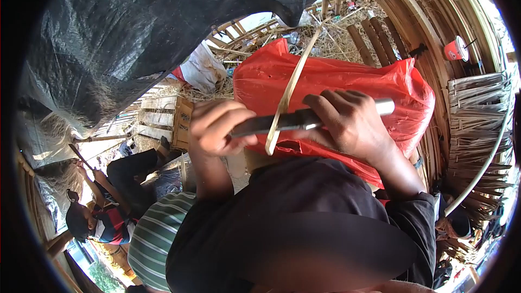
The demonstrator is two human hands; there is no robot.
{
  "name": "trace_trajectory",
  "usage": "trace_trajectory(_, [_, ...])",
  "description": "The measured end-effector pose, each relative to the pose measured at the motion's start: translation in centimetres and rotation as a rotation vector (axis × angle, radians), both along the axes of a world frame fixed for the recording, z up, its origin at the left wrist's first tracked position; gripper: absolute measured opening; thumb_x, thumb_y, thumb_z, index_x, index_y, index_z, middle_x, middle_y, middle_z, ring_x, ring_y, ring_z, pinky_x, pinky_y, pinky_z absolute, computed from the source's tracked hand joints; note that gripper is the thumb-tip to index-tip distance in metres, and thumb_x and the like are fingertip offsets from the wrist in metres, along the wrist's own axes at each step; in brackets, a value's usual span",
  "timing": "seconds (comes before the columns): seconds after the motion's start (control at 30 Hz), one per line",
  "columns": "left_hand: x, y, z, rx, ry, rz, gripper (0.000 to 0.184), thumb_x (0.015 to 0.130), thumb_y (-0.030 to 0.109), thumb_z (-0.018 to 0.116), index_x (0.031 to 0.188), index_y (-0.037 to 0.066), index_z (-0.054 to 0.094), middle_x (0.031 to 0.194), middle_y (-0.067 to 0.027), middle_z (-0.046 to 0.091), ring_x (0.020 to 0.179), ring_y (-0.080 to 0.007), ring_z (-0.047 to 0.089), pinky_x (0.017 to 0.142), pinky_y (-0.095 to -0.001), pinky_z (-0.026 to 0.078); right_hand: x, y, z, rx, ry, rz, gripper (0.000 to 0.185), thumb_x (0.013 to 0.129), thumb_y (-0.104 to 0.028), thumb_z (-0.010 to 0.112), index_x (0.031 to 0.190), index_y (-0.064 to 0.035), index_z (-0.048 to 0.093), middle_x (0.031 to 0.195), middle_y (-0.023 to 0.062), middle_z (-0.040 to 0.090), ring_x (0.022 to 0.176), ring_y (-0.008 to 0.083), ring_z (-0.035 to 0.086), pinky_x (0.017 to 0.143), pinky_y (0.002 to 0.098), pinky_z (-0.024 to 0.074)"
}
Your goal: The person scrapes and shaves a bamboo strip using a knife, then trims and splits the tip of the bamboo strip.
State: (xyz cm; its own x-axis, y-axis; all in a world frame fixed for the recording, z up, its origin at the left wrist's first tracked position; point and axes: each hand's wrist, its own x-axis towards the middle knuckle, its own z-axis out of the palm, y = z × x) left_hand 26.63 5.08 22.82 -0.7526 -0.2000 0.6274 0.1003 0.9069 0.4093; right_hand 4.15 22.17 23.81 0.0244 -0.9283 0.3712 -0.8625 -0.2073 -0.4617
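A long knife-like tool (pixel 290 121) with a dark flat part and a pale metal tubular end lies level across my lap area. My right hand (pixel 347 122) is closed around it near the metal end. At the dark end, my left hand (pixel 220 127) is closed on it, its fingers slightly blurred. A thin pale strip of bamboo or wood (pixel 293 84) crosses the dark part at a steep slant. Neither hand visibly wraps the strip, and I cannot tell whether the tool cuts into it. Beneath both hands spreads a red plastic sheet (pixel 325 76).
A black tarp (pixel 135 27) hangs at upper left. A red cup (pixel 456 49) sits by bamboo slats at right, near bundled dry strips (pixel 477 108). Straw and litter cover the ground behind. Another person (pixel 103 211) sits at left, holding a long thin object.
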Motion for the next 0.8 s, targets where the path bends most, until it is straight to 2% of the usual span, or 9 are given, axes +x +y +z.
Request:
trace_trajectory(0.1, [-1.0,-0.6,0.2,-0.093,-0.025,-0.146,0.047,0.089,0.047,0.070,0.077,0.002,0.066,0.069,-0.0073,0.062,0.057,-0.0224,0.064,0.051,-0.0322,0.050,-0.1,0.2,-1.5,0.032,0.142,0.035,0.040,0.088,-0.048,0.068,0.093,-0.0090,0.063,0.067,0.0057,0.055,0.054,0.0247,0.061,0.050,0.0372,0.0503])
trace_trajectory(0.17, [-1.7,-0.8,-0.4,-0.148,0.039,-0.178,0.052,0.091,0.051,0.066,0.073,0.003,0.063,0.067,-0.0064,0.059,0.055,-0.0217,0.062,0.049,-0.0321,0.048,-0.6,0.2,-0.8,0.058,0.110,0.048,0.043,0.088,-0.051,0.067,0.093,-0.0084,0.066,0.066,0.0071,0.058,0.055,0.0274,0.063,0.050,0.0390,0.0506])
trace_trajectory(0.23, [-2.2,-1.4,-0.9,-0.083,0.050,-0.228,0.054,0.093,0.052,0.064,0.071,0.003,0.061,0.066,-0.0058,0.058,0.054,-0.0212,0.061,0.048,-0.0321,0.045,-0.7,0.2,0.2,0.139,0.048,0.055,0.045,0.086,-0.049,0.071,0.085,-0.0052,0.065,0.066,0.0103,0.060,0.060,0.0320,0.065,0.054,0.0419,0.0502])
trace_trajectory(0.4, [-2.1,-1.4,-1.6,0.147,0.054,-0.208,0.058,0.097,0.052,0.058,0.065,0.004,0.057,0.063,-0.0057,0.056,0.049,-0.0213,0.057,0.046,-0.0336,0.040,-0.8,-0.6,0.4,0.197,-0.088,0.079,0.040,0.089,-0.045,0.071,0.084,-0.0055,0.067,0.068,0.0135,0.063,0.063,0.0353,0.066,0.055,0.0446,0.0497])
trace_trajectory(0.57, [-1.3,-1.1,0.0,0.218,-0.077,-0.121,0.056,0.098,0.053,0.056,0.074,0.002,0.061,0.065,-0.0070,0.057,0.049,-0.0216,0.057,0.047,-0.0336,0.041,-0.8,-1.0,0.6,0.099,0.030,0.027,0.037,0.087,-0.044,0.072,0.089,-0.0075,0.065,0.068,0.0101,0.060,0.061,0.0331,0.064,0.054,0.0434,0.0492])
trace_trajectory(0.63, [-1.2,-0.3,1.0,0.284,-0.130,-0.064,0.057,0.098,0.054,0.056,0.078,0.001,0.063,0.068,-0.0082,0.060,0.052,-0.0209,0.060,0.048,-0.0334,0.044,-0.8,-1.2,-0.1,0.000,0.139,-0.007,0.040,0.089,-0.047,0.067,0.097,-0.0076,0.067,0.069,0.0109,0.061,0.059,0.0317,0.065,0.055,0.0414,0.0514])
trace_trajectory(0.67, [-1.5,-0.1,0.9,0.241,-0.062,-0.018,0.058,0.098,0.054,0.057,0.080,0.000,0.065,0.069,-0.0090,0.061,0.055,-0.0216,0.062,0.050,-0.0333,0.045,-0.8,-1.2,-0.5,-0.048,0.193,-0.025,0.042,0.090,-0.048,0.065,0.101,-0.0077,0.067,0.070,0.0114,0.061,0.058,0.0310,0.065,0.055,0.0404,0.0525])
trace_trajectory(0.73, [-2.4,0.3,0.2,0.158,0.072,0.072,0.061,0.097,0.055,0.057,0.082,-0.002,0.067,0.072,-0.0107,0.064,0.060,-0.0230,0.066,0.053,-0.0331,0.049,-0.5,-1.4,-1.5,-0.053,0.089,-0.007,0.036,0.088,-0.043,0.070,0.095,-0.0079,0.064,0.068,0.0104,0.060,0.060,0.0325,0.064,0.054,0.0428,0.0498])
trace_trajectory(0.8, [-3.1,-0.3,-0.8,0.131,0.160,-0.085,0.062,0.097,0.055,0.057,0.083,-0.004,0.068,0.074,-0.0121,0.066,0.065,-0.0257,0.068,0.056,-0.0335,0.052,-0.6,-1.4,-1.8,-0.022,-0.013,0.048,0.033,0.087,-0.039,0.072,0.093,-0.0073,0.063,0.068,0.0106,0.060,0.061,0.0337,0.064,0.054,0.0444,0.0483])
